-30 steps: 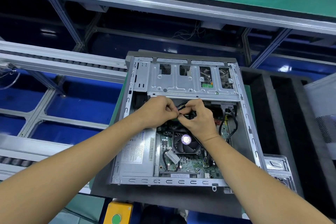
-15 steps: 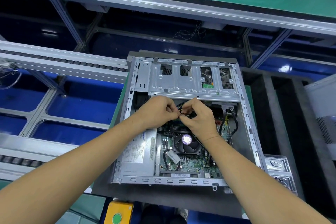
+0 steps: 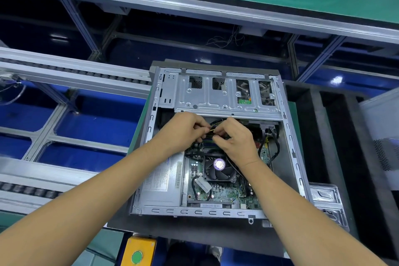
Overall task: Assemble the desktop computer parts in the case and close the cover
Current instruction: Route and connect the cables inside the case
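While both forearms reach into the case [image 3: 289, 136] | left hand [image 3: 183, 134], right hand [image 3: 234, 138] pinch cables [image 3: 216, 122]

A yellow box with a green button [image 3: 136, 256] sits below black foam trays [image 3: 336, 136].

**Open case, cable bundle at mid-bay**

Grey metal case [image 3: 218, 211] lies flat on its side, cover off, interior facing up. Silver drive cage [image 3: 216, 97] spans the far end. Green motherboard [image 3: 224, 194] sits in the near right part, black CPU fan [image 3: 218, 168] with a purple centre label on it. Boxed silver power supply [image 3: 159, 181] fills the near left. Black cable bundle [image 3: 216, 123] runs just below the cage.
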{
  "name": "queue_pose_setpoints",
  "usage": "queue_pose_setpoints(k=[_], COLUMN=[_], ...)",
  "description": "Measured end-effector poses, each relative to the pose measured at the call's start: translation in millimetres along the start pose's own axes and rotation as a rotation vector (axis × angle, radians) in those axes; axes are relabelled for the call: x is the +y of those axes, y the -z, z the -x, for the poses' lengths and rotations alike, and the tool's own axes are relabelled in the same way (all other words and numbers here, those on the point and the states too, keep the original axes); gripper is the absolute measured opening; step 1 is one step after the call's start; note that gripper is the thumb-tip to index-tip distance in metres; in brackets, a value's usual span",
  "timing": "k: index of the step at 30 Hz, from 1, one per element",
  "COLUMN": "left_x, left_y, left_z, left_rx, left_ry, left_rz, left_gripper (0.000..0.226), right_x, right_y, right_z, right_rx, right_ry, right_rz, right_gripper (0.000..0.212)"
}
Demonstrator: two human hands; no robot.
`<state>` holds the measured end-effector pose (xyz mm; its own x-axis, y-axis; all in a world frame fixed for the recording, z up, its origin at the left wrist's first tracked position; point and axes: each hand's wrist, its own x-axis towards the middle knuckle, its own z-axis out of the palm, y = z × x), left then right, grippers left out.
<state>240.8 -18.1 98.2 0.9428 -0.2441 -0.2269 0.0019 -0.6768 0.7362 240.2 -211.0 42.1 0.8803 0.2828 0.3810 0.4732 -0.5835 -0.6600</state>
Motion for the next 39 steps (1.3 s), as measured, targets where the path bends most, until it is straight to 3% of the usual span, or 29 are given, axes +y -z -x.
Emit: queue_pose_setpoints(k=[3, 5, 8, 15, 22, 30, 34, 39], left_x=[0, -3, -4, -1, 7, 20, 29, 36], left_y=[1, 4, 4, 3, -9, -19, -27, -29], left_z=[4, 9, 16, 18, 22, 21, 20, 12], left_rx=[0.06, 0.2, 0.352, 0.418, 0.563, 0.625, 0.644, 0.446], left_ry=[0.027, 0.061, 0.087, 0.137, 0.274, 0.457, 0.553, 0.634], left_rz=[-0.053, -0.127, -0.059, 0.011, -0.279, -0.308, -0.36, -0.472], left_gripper=[0.009, 0.008, 0.006, 0.005, 0.021, 0.027, 0.034, 0.029], right_x=[-1, -2, -4, -5, 4, 0, -4, -8], right_y=[1, 2, 3, 2, 1, 2, 5, 5], right_z=[1, 2, 3, 5, 5, 8, 7, 6], right_rx=[0.006, -0.014, -0.058, -0.116, -0.191, -0.129, -0.211, -0.259], right_ry=[-0.014, -0.021, -0.036, -0.03, -0.27, -0.367, -0.327, -0.268], right_rz=[0.034, 0.055, 0.117, 0.221, 0.082, -0.231, -0.01, 0.169], right_gripper=[0.005, 0.005, 0.005, 0.006, 0.018, 0.02, 0.017, 0.012])
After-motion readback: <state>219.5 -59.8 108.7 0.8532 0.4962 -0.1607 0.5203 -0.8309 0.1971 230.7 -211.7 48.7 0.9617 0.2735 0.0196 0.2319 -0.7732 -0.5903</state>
